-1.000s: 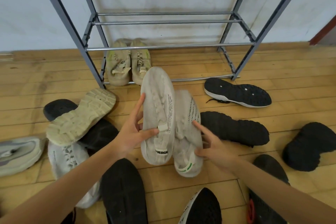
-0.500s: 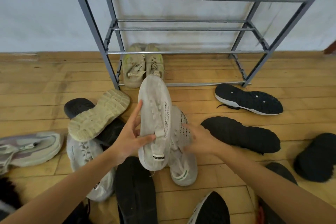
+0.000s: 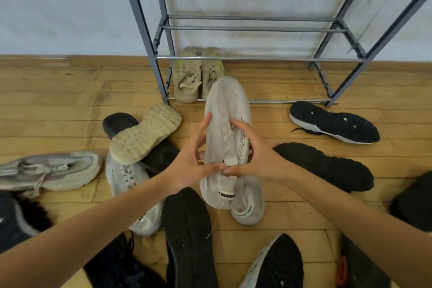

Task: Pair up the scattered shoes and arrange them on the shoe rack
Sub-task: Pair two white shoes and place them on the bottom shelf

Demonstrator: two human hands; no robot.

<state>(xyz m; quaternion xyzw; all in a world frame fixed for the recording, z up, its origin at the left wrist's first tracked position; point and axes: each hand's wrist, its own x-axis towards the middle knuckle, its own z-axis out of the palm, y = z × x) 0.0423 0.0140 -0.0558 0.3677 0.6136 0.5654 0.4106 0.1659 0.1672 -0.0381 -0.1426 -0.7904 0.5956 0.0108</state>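
The left hand (image 3: 187,166) and the right hand (image 3: 257,159) are both gripping a pair of white shoes (image 3: 228,110), pressing the two together from either side, the thumbs meeting across the upper one; the pair is being held in front of the shoe rack (image 3: 257,28), toes pointing toward it; whether the heels are touching the wooden floor (image 3: 58,105) I cannot tell; a beige pair (image 3: 187,77) is sitting on the lowest tier, at its left end; a black shoe (image 3: 327,164) is lying sole up beside the right hand; an upturned beige shoe (image 3: 145,133) is resting on other shoes at the left.
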